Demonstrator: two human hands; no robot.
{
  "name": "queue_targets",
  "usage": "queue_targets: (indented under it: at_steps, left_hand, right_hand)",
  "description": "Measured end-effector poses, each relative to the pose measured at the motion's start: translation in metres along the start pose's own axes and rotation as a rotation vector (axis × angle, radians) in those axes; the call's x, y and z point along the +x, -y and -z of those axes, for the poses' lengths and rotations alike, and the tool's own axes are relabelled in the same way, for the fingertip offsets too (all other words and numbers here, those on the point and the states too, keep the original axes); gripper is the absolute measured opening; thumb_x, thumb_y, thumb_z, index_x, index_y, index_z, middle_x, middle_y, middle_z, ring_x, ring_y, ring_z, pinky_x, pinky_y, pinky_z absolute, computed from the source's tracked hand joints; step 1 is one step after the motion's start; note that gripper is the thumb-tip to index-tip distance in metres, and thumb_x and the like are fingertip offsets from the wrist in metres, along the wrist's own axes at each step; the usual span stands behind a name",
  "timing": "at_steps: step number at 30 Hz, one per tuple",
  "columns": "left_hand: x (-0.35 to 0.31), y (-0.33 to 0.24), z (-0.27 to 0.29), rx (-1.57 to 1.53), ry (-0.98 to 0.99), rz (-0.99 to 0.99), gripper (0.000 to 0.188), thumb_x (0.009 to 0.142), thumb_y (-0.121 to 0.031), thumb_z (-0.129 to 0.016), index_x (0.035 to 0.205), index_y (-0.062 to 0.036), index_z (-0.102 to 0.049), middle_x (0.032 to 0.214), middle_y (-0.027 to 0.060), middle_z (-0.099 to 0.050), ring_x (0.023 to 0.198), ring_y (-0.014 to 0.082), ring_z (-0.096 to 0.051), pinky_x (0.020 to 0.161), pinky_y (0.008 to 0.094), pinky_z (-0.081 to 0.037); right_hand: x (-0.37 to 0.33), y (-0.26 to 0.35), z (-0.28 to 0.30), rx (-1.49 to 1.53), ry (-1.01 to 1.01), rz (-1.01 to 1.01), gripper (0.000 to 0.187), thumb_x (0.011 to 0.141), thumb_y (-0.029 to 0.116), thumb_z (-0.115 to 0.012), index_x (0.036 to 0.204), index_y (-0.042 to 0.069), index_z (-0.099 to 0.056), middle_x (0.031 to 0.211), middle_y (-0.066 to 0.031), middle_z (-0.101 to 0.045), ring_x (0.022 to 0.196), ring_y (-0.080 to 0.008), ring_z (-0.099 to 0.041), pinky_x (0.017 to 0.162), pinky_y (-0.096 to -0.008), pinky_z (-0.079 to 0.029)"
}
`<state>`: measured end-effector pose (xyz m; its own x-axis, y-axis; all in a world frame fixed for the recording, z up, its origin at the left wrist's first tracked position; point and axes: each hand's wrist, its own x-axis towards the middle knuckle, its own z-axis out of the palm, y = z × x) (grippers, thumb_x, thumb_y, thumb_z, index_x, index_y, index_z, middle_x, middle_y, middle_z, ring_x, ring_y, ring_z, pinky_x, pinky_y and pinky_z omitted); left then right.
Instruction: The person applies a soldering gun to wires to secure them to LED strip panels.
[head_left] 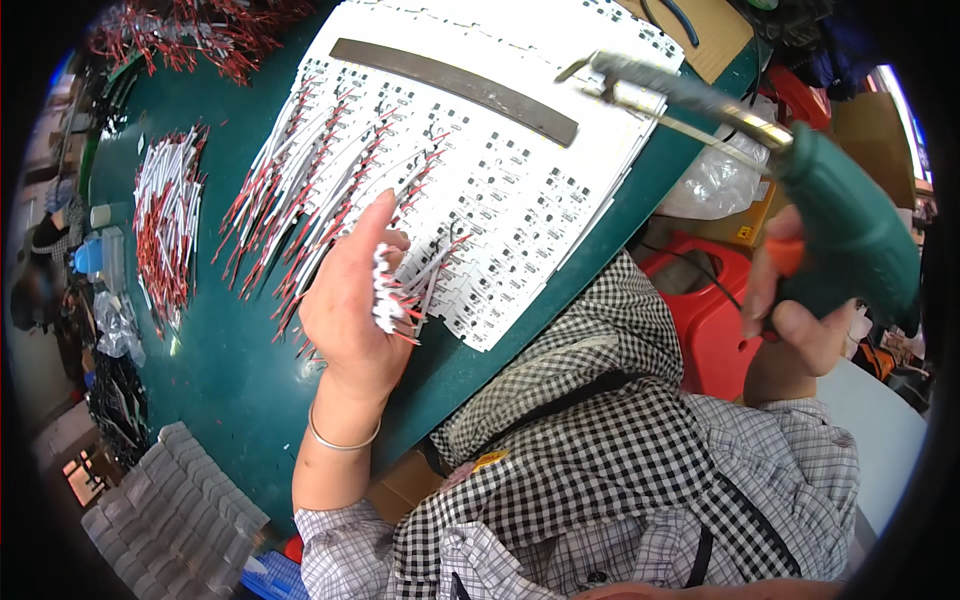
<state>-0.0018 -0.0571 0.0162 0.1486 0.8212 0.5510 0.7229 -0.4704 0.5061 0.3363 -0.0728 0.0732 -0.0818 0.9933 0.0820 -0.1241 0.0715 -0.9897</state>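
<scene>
On green table [225, 370]: boards [495, 165] (stool [715, 350] nearby)

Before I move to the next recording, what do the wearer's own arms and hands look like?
The left hand and right hand are gloveless. The left one wears a thin, silver-coloured bangle; none shows on the right. The left sleeve and right sleeve are pale plaid with fine dark lines; the left leaves part of the forearm bare.

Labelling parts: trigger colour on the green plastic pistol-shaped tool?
Orange trigger; best seen in head view.
</scene>
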Motion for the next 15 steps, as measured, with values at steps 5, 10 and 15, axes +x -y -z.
queue_targets:
  at_steps: [5,10,15]
  left_hand:
    - [0.012,-0.003,-0.008,0.213,0.201,0.033,0.059,0.06,0.01,-0.06,0.114,-0.0125,-0.065,0.083,0.0048,-0.056,0.063,0.0192,-0.059,0.051,0.0311,-0.047]
    - [0.007,0.002,-0.017,0.252,0.21,-0.021,0.058,0.059,0.01,-0.061,0.112,-0.0108,-0.067,0.075,0.0041,-0.053,0.057,0.0173,-0.054,0.047,0.0295,-0.043]
    - [0.007,0.0,-0.018,0.174,0.106,-0.045,0.049,0.058,0.009,-0.061,0.104,-0.0058,-0.07,0.067,0.0038,-0.052,0.054,0.0165,-0.053,0.047,0.028,-0.042]
  right_hand:
    - [-0.002,-0.018,-0.015,0.16,0.14,-0.114,0.055,0.074,0.0,-0.069,0.124,-0.006,-0.047,0.112,-0.0186,-0.056,0.066,-0.018,-0.058,0.055,-0.0255,-0.049]
    - [-0.008,-0.029,-0.017,0.108,0.176,-0.305,0.059,0.072,0.005,-0.073,0.124,-0.006,-0.047,0.106,-0.0151,-0.057,0.065,-0.0174,-0.058,0.053,-0.0263,-0.049]
    - [-0.009,-0.029,-0.017,0.119,0.098,-0.377,0.064,0.069,0.012,-0.078,0.122,-0.009,-0.047,0.115,-0.0199,-0.056,0.063,-0.0209,-0.062,0.046,-0.0264,-0.052]
